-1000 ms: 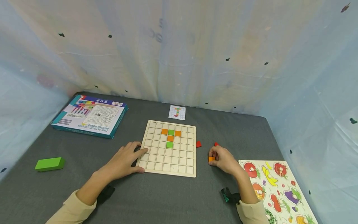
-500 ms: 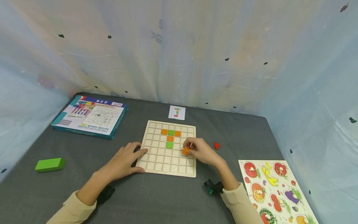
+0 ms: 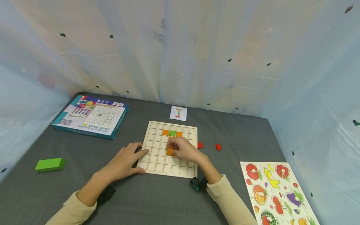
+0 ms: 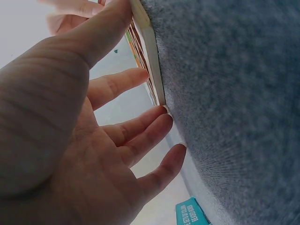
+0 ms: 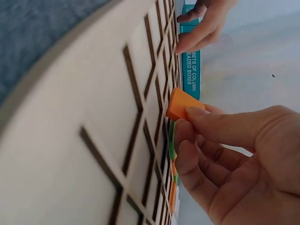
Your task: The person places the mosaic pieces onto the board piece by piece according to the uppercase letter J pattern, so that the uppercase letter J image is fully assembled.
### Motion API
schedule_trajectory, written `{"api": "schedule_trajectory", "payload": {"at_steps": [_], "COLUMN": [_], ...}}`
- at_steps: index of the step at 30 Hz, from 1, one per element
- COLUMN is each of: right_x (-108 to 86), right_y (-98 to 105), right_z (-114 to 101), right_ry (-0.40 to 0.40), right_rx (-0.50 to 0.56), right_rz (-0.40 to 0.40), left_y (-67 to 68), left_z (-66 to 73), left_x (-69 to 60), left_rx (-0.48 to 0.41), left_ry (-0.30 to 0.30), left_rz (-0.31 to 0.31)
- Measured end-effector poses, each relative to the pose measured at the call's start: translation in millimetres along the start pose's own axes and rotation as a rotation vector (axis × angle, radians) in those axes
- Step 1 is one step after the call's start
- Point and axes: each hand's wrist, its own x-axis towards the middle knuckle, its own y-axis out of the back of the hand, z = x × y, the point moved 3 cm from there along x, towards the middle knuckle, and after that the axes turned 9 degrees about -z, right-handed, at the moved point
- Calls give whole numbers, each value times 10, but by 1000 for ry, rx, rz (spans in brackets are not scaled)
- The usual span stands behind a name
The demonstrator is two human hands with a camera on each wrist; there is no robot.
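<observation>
My left hand (image 3: 126,160) rests at the left edge of a wooden grid board (image 3: 160,167), thumb at the near corner and index finger on top. Its fingers lie spread in the left wrist view. My right hand (image 3: 185,150) pinches an orange square tile (image 5: 182,104) between thumb and fingers, over the board's middle. That tile is tilted in the right wrist view; whether it touches the board I cannot tell. Beyond my fingers, a green tile (image 3: 172,133) sits between two orange tiles (image 3: 166,132) in one row. The tiles below that row are mostly hidden by my right hand.
A small printed pattern card (image 3: 178,113) lies behind the board. Two red pieces (image 3: 218,147) lie to its right. A boxed bead set (image 3: 91,115) stands at the back left, a green block (image 3: 50,164) at the left, and a fruit puzzle board (image 3: 277,187) at the right.
My right hand has carried the orange tile leftward from the table on the right to the middle of the board. The left hand has stayed in place.
</observation>
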Motion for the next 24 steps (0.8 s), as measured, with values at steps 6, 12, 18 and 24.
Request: {"api": "schedule_trajectory", "payload": {"at_steps": [6,12,18,24], "right_x": [9,-2,-22,-27], "right_y": [-26,-48,-67,-87], "right_z": [-6,-2,-21,-29], "right_ry": [-17,-60,-83,-89], "right_rx": [-35,-159,-249,-291], "right_rz": [18,66,106,123], "left_y": [8,2,6,10], "left_z": [2,-1,-1,1], "left_x": [0,4,5,2], "left_rx": [3,9,10,10], "left_ry": [0,0,2,3], "left_rz": [0,-2,-5,-7]}}
